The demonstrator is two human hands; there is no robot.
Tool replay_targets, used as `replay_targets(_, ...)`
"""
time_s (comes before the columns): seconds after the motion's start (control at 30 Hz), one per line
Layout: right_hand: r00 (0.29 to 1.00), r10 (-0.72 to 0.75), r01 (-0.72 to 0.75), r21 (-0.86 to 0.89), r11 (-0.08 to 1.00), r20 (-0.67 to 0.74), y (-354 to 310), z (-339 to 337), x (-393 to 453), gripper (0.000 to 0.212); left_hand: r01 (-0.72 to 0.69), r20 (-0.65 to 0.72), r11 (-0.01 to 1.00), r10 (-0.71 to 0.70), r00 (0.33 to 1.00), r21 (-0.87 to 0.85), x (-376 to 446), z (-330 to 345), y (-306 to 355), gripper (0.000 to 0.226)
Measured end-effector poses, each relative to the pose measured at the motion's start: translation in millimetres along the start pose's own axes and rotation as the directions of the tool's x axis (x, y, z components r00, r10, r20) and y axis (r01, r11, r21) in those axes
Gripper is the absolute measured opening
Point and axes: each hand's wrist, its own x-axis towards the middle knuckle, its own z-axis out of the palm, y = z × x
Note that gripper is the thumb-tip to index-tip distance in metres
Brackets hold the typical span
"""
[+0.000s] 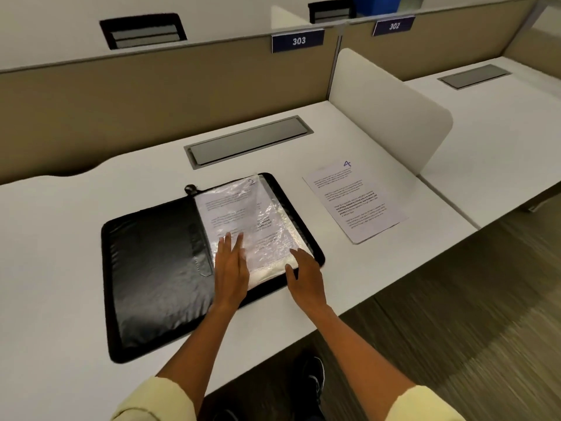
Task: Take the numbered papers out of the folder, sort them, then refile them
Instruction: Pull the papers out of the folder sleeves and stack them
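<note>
A black zip folder (pixel 151 268) lies open on the white desk (pixel 60 268). Its right half holds clear plastic sleeves (pixel 258 220) with a printed sheet inside; a handwritten number shows at the sheet's top corner, too glared to read surely. My left hand (pixel 232 268) rests flat on the lower left of the sleeves, fingers spread. My right hand (pixel 305 273) hovers at the folder's lower right corner, fingers apart, fingertips at the sleeve edge. A loose paper marked 4 (pixel 355 202) lies on the desk to the right of the folder.
A grey cable flap (pixel 249 144) is set in the desk behind the folder. A white side divider (pixel 391 117) stands at the right, with another desk beyond it. A tan back partition carries a sign reading 303 (pixel 298 41). The desk's front edge runs just below the folder.
</note>
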Motion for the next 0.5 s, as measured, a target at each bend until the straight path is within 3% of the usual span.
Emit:
replay_targets(0.13, 0.998, 0.012, -0.004, -0.133, 0.991, 0.059, -6, 23, 2, 0.054, 0.050, -0.119, 0.997, -0.056, 0.991, -0.054, -9, -35, -14, 0.049)
replay_targets(0.3, 0.991, 0.063, -0.013, -0.391, 0.920, 0.115, -11, 39, 5, 0.061, 0.101, -0.212, 0.995, -0.094, 0.973, 0.021, -27, -78, -52, 0.057)
replay_targets(0.5, 0.984, 0.123, -0.037, -0.523, 0.851, 0.131, -12, 52, 3, 0.065, 0.215, -0.226, 0.975, -0.196, 0.954, 0.063, -64, -109, -104, 0.057)
